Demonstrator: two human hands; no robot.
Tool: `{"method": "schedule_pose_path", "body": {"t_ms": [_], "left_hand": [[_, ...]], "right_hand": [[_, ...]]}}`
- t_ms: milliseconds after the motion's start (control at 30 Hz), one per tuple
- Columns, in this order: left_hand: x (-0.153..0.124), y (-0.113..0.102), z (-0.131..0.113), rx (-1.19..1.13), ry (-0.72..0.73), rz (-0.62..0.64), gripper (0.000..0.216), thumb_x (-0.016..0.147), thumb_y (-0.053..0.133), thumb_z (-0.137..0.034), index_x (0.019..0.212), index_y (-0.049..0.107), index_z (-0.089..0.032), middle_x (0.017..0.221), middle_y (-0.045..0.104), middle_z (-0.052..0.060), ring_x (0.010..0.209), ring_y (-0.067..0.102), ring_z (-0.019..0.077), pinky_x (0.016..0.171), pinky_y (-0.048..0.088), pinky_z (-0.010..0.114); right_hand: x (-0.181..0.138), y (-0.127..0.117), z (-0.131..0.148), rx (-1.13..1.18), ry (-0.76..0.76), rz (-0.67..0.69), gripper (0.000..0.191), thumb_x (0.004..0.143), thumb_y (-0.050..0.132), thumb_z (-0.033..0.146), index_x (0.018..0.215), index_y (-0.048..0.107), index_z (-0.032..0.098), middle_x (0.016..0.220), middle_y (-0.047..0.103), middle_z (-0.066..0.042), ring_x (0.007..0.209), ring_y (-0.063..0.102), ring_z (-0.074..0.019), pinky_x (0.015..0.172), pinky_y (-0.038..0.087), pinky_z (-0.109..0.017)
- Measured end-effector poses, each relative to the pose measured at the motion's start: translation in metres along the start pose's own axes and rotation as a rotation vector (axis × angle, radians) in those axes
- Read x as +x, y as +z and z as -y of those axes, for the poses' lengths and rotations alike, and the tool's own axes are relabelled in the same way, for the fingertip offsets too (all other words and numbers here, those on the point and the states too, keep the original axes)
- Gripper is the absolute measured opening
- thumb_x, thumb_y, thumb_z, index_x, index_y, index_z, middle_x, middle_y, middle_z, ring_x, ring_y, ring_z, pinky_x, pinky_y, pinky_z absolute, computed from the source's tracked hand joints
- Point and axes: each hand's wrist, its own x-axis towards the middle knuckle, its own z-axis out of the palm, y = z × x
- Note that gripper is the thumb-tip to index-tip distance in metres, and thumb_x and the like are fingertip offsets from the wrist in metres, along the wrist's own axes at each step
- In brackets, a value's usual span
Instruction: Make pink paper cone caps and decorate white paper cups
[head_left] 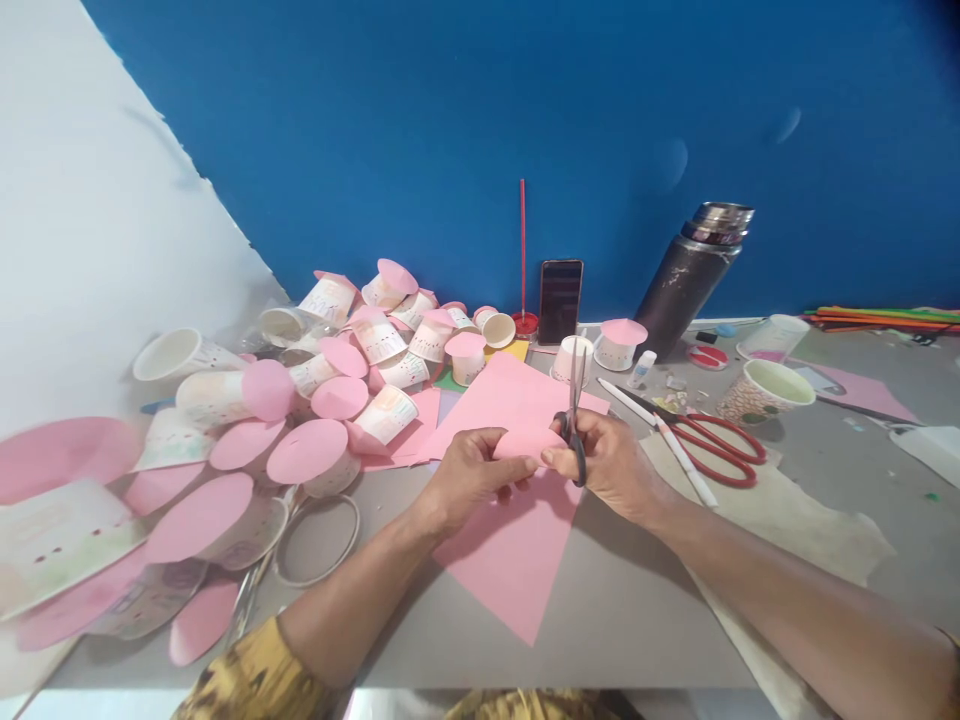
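Note:
My left hand (469,472) is closed in a pinch on a small rounded piece of pink paper (527,443), held just above the table. My right hand (607,462) grips dark-handled scissors (574,410) with the blades pointing up and away, right beside the pink piece. Both hands hover over a large pink paper sheet (517,550) lying flat on the grey table (637,610).
A heap of paper cups with pink paper lids (315,400) fills the left side. Red-handled scissors (712,440), a white pen, a metal ring (319,540), a phone (561,300), a dark flask (690,280) and open cups (765,390) stand behind and right.

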Motion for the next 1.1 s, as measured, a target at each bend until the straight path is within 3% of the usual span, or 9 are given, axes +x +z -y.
{"method": "schedule_pose_path", "body": {"t_ms": [267, 467, 700, 1100], "left_hand": [[0.0015, 0.0000, 0.0031, 0.045, -0.021, -0.031, 0.029, 0.073, 0.077, -0.035, 0.060, 0.062, -0.015, 0.054, 0.059, 0.000, 0.048, 0.050, 0.0093, 0.049, 0.038, 0.023], [-0.0009, -0.0052, -0.0004, 0.031, -0.041, 0.040, 0.022, 0.072, 0.073, -0.030, 0.062, 0.060, -0.016, 0.054, 0.059, -0.001, 0.049, 0.052, 0.0106, 0.050, 0.041, 0.025], [-0.0025, -0.0015, -0.0009, 0.132, -0.011, -0.052, 0.021, 0.074, 0.068, -0.027, 0.059, 0.056, -0.018, 0.051, 0.057, -0.002, 0.051, 0.051, 0.0109, 0.054, 0.040, 0.026], [-0.0023, 0.0010, -0.0016, 0.140, -0.006, -0.004, 0.018, 0.072, 0.069, -0.029, 0.064, 0.060, -0.016, 0.056, 0.060, -0.001, 0.054, 0.052, 0.0115, 0.053, 0.041, 0.024]], "right_hand": [[0.0013, -0.0026, -0.0050, -0.014, -0.037, 0.040, 0.031, 0.061, 0.085, 0.033, 0.078, 0.063, 0.017, 0.064, 0.056, 0.004, 0.060, 0.047, -0.0112, 0.054, 0.037, -0.024], [0.0028, -0.0043, -0.0023, -0.029, 0.004, 0.019, 0.034, 0.059, 0.086, 0.031, 0.079, 0.061, 0.018, 0.062, 0.052, 0.006, 0.058, 0.045, -0.0104, 0.053, 0.035, -0.023], [0.0019, -0.0028, -0.0044, -0.033, 0.086, 0.153, 0.028, 0.062, 0.081, 0.030, 0.077, 0.062, 0.018, 0.066, 0.054, 0.005, 0.061, 0.046, -0.0114, 0.053, 0.036, -0.024], [-0.0016, 0.0030, -0.0070, -0.016, 0.061, 0.141, 0.022, 0.061, 0.072, 0.021, 0.081, 0.064, 0.017, 0.071, 0.058, 0.004, 0.064, 0.048, -0.0122, 0.054, 0.038, -0.023]]}}
